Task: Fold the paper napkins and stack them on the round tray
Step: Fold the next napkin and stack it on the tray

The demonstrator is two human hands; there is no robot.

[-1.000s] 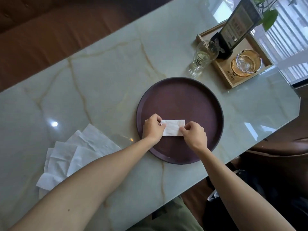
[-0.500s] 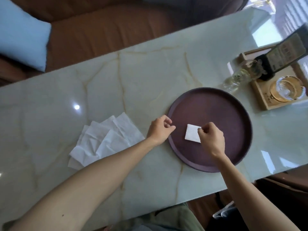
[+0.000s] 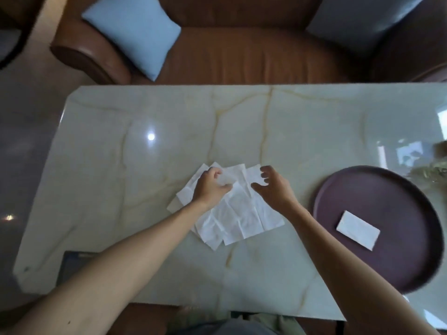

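Note:
Several unfolded white paper napkins (image 3: 238,216) lie fanned out in a loose pile at the middle of the marble table. My left hand (image 3: 211,186) rests on the pile's far left part, fingers pinched on the top napkin's far edge. Spread open, my right hand (image 3: 272,188) hovers just over the pile's far right corner and holds nothing. At the right, the round dark purple tray (image 3: 396,201) carries one folded white napkin (image 3: 358,230) lying flat near its middle.
The pale marble table (image 3: 145,189) ends at a brown leather sofa (image 3: 242,54) with a light blue cushion (image 3: 135,32) and a grey cushion (image 3: 358,20). A blurred glass object (image 3: 435,170) sits beyond the tray's far right rim.
Both hands left the tray and the folded napkin and moved left onto the unfolded pile. My left hand now pinches the top napkin. The view swung left, so the tray sits at the right.

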